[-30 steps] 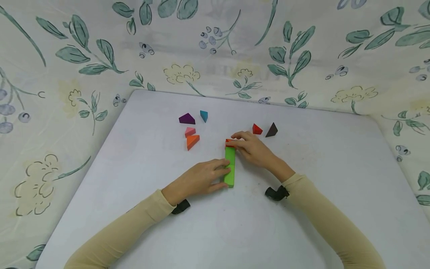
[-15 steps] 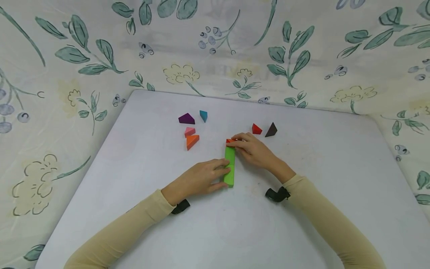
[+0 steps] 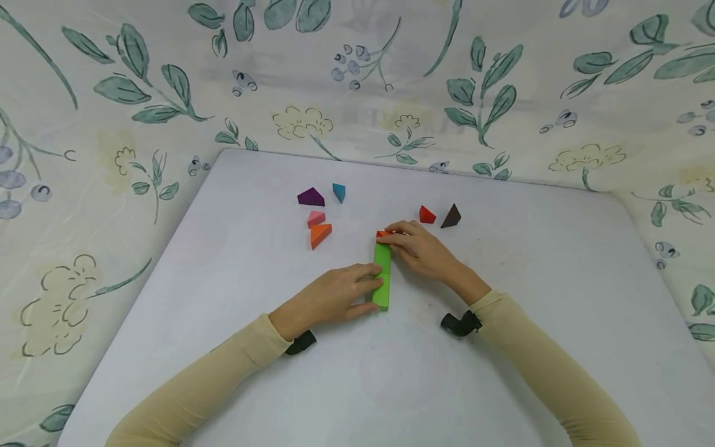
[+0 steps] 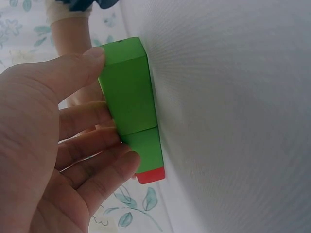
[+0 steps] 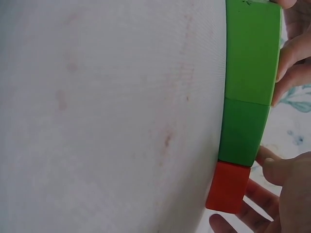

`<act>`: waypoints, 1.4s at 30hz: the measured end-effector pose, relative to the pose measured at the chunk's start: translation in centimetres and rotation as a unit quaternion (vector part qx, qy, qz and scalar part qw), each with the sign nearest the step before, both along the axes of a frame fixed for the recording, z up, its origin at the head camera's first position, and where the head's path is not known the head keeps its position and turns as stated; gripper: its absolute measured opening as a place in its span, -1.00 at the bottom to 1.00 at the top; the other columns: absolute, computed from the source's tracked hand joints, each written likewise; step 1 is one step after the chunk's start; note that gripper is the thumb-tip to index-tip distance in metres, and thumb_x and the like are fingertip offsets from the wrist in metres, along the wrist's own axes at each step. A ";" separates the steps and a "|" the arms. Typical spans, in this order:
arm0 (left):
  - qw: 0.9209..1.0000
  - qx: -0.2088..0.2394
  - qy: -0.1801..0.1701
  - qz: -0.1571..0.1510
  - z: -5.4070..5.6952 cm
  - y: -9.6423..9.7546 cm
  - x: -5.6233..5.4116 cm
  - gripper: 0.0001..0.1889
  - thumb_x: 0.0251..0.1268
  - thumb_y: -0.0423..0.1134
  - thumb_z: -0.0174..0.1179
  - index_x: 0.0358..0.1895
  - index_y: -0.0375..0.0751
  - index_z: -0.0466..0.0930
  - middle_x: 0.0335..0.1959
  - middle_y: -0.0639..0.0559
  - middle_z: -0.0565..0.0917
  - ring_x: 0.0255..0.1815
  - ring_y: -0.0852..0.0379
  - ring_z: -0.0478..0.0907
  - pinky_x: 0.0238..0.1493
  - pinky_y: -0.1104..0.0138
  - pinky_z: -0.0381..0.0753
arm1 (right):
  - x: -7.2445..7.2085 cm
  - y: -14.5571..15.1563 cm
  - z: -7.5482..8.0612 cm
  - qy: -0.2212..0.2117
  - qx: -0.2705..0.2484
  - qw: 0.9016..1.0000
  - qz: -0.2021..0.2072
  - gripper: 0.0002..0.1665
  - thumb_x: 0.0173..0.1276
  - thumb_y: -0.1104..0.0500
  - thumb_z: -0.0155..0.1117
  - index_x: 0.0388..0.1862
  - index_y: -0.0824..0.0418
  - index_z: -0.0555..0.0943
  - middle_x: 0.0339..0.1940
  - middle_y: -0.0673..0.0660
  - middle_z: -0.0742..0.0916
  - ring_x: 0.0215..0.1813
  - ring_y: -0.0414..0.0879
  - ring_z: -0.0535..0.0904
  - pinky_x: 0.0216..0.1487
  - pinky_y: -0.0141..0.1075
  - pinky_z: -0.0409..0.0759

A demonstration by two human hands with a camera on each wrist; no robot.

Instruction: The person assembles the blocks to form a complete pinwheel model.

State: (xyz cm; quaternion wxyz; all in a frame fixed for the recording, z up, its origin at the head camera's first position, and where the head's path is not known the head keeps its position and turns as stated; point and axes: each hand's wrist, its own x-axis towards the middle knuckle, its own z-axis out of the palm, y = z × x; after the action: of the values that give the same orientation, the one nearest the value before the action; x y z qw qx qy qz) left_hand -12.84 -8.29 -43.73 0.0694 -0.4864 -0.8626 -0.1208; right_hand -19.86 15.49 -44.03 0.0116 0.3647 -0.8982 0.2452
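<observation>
Two green blocks (image 3: 382,290) lie end to end on the white table, with a red block (image 3: 380,234) against their far end. My left hand (image 3: 341,293) is at the row's left side; its fingertips touch the green blocks near their seam, and the thumb rests at the near end. In the left wrist view the thumb (image 4: 80,68) meets the nearer green block's corner. My right hand (image 3: 421,249) holds the red block, index finger over it and thumb close to its right side. In the right wrist view, fingers (image 5: 262,196) reach behind the red block (image 5: 228,188).
To the far left lie a purple block (image 3: 311,197), a blue block (image 3: 339,192), a pink block (image 3: 315,218) and an orange block (image 3: 320,236). A small red block (image 3: 427,215) and a dark brown triangular block (image 3: 452,216) lie beyond the right hand. Floral cloth (image 3: 357,124) hangs behind the table.
The red block and the right hand's fingertips have shifted very slightly to the right over the first half second. The left hand and the green blocks stay in place.
</observation>
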 end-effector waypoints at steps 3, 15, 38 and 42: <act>1.000 -0.003 -0.002 0.001 0.1 0.0 0.0 -0.50 0.27 0.02 0.31 0.17 -0.22 0.62 0.21 -0.11 0.59 0.24 0.04 0.54 0.20 0.31 0.58 | 0.0 0.0 0.0 -0.002 0.000 1.000 -0.002 -0.61 0.44 0.26 0.17 0.20 0.06 0.63 0.19 0.17 0.60 0.23 0.07 0.46 0.25 -0.06 0.52; 1.000 -0.004 -0.007 0.003 0.0 0.0 0.1 -0.50 0.27 0.01 0.31 0.17 -0.22 0.62 0.21 -0.10 0.58 0.26 0.03 0.53 0.22 0.30 0.57 | 0.1 0.0 -0.2 0.011 -0.008 1.000 0.004 -0.61 0.42 0.27 0.20 0.20 0.07 0.63 0.19 0.18 0.61 0.23 0.09 0.48 0.22 -0.04 0.54; 1.000 0.004 -0.008 -0.002 -0.1 0.0 0.0 -0.50 0.26 0.00 0.32 0.16 -0.24 0.63 0.18 -0.11 0.60 0.22 0.05 0.55 0.20 0.31 0.59 | -2.5 4.9 0.8 0.043 0.032 0.990 -0.127 -0.56 0.40 0.30 0.17 0.26 0.24 0.56 0.19 0.26 0.60 0.17 0.17 0.49 0.18 0.03 0.53; 1.000 0.004 -0.010 -0.002 -0.1 0.0 0.0 -0.50 0.26 0.00 0.32 0.16 -0.24 0.62 0.19 -0.10 0.59 0.22 0.05 0.55 0.20 0.31 0.59 | -2.6 5.0 0.7 0.048 0.038 0.990 -0.123 -0.56 0.38 0.30 0.18 0.25 0.24 0.58 0.19 0.27 0.60 0.17 0.19 0.49 0.20 0.05 0.51</act>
State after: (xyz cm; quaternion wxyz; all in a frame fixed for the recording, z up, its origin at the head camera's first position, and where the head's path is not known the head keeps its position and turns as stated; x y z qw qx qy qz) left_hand -12.86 -8.30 -43.85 0.0625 -0.4864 -0.8618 -0.1294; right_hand -22.45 20.47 -43.30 0.0711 0.2630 -0.9433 0.1896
